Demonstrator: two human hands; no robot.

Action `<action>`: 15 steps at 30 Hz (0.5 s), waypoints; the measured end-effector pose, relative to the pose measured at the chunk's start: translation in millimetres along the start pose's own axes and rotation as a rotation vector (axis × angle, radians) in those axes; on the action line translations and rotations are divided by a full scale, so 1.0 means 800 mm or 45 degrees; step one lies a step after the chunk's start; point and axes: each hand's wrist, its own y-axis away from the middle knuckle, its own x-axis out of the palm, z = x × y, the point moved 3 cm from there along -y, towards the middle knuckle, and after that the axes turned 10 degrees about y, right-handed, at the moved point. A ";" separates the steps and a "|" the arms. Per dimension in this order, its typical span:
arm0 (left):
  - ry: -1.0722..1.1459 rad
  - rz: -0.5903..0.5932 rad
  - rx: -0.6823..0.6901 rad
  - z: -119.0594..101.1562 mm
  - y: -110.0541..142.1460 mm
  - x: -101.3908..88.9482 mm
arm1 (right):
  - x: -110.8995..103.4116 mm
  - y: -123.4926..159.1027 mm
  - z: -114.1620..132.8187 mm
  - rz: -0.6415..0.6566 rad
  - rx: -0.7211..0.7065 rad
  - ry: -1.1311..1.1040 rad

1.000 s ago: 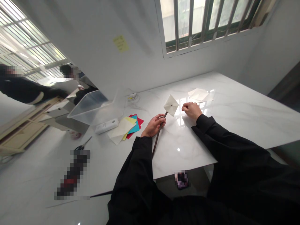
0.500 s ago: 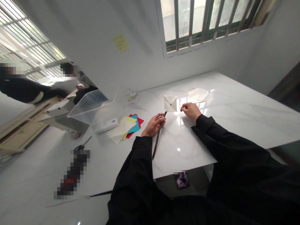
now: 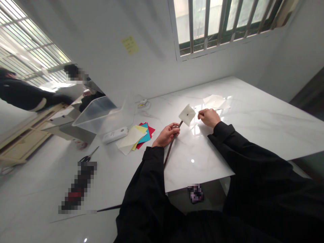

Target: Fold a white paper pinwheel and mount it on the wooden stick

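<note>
My left hand (image 3: 165, 135) grips a thin dark stick (image 3: 172, 146) near its upper end, and the stick slants down towards me. On its top end sits a small white paper pinwheel (image 3: 187, 114) with a dark centre pin, tilted and turned to one side. My right hand (image 3: 209, 118) hovers over the marble table (image 3: 255, 135) just right of the pinwheel, its fingers curled. Nothing shows in those fingers, and they are apart from the paper.
Cream paper sheets (image 3: 215, 101) lie beyond my right hand. To the left are a stack of coloured paper (image 3: 136, 136), a white power strip (image 3: 113, 135), a clear plastic box (image 3: 100, 116) and scissors (image 3: 87, 157). Two co-workers (image 3: 73, 87) stand far left.
The pinwheel has turned and tilted on the stick, from square-on to a slanted angle. My right hand has shifted slightly right, away from it. My left hand stays on the stick.
</note>
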 end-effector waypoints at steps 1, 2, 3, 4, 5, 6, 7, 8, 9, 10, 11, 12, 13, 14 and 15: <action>0.005 -0.005 0.004 0.001 -0.001 -0.001 | 0.002 -0.001 -0.003 0.022 0.024 0.019; 0.012 -0.012 0.008 0.001 -0.002 -0.002 | 0.002 -0.002 -0.004 0.019 0.040 0.022; 0.020 -0.018 0.013 0.002 -0.003 -0.004 | 0.002 -0.001 -0.005 0.001 0.049 0.015; 0.029 -0.025 0.018 0.003 -0.004 -0.005 | 0.002 0.000 -0.004 -0.019 0.049 0.005; 0.038 -0.031 0.021 0.003 -0.005 -0.006 | 0.002 0.001 -0.003 -0.033 0.043 -0.007; 0.047 -0.038 0.023 0.004 -0.006 -0.007 | 0.002 0.003 -0.002 -0.040 0.035 -0.019; 0.053 -0.044 0.024 0.005 -0.006 -0.007 | 0.003 0.004 -0.001 -0.042 0.028 -0.033; 0.058 -0.047 0.022 0.005 -0.007 -0.008 | 0.003 0.005 -0.001 -0.046 0.023 -0.051; 0.062 -0.050 0.019 0.005 -0.007 -0.008 | 0.003 0.005 0.000 -0.051 0.017 -0.079; 0.067 -0.051 0.015 0.005 -0.007 -0.008 | 0.002 0.005 0.002 -0.063 0.012 -0.121; 0.072 -0.051 0.011 0.005 -0.008 -0.009 | -0.001 0.004 0.005 -0.082 0.006 -0.181; 0.077 -0.051 0.006 0.004 -0.008 -0.009 | -0.006 0.005 0.010 -0.096 -0.008 -0.268; 0.081 -0.050 0.000 0.004 -0.009 -0.009 | -0.014 0.006 0.018 -0.110 -0.022 -0.385; 0.084 -0.049 -0.008 0.004 -0.009 -0.009 | -0.025 0.011 0.029 -0.113 -0.044 -0.537; 0.086 -0.047 -0.016 0.003 -0.010 -0.009 | -0.038 0.019 0.043 -0.080 -0.078 -0.733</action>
